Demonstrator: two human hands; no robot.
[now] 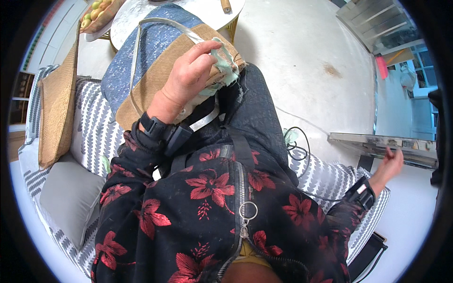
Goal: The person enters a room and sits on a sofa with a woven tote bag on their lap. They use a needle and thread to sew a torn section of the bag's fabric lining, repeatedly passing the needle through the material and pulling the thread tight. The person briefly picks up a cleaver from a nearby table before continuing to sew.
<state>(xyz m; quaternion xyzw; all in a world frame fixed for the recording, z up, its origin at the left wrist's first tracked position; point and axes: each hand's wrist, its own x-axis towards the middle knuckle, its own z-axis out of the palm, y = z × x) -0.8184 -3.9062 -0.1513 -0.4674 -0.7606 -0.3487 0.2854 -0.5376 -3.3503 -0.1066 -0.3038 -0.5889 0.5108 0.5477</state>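
A large bag (159, 60) of blue sequined cloth and tan woven material lies over my lap, with pale straps looped across it. My left hand (194, 67) is at its frayed edge, finger and thumb closed on a torn strip of mint-green fabric (226, 69). Loose threads hang from that edge over my dark trousers. Out to the far right, away from the bag, my right hand (389, 164) is raised near a narrow ledge, slightly blurred, with nothing visible in it.
A round white table (124, 24) stands ahead, bearing a wooden roller-like object (225, 5). A fruit basket (102, 16) is upper left. On the patterned sofa are a grey cushion (70, 198), a woven panel (58, 113) and a black cable (308, 148). The ledge (385, 141) juts in from the right.
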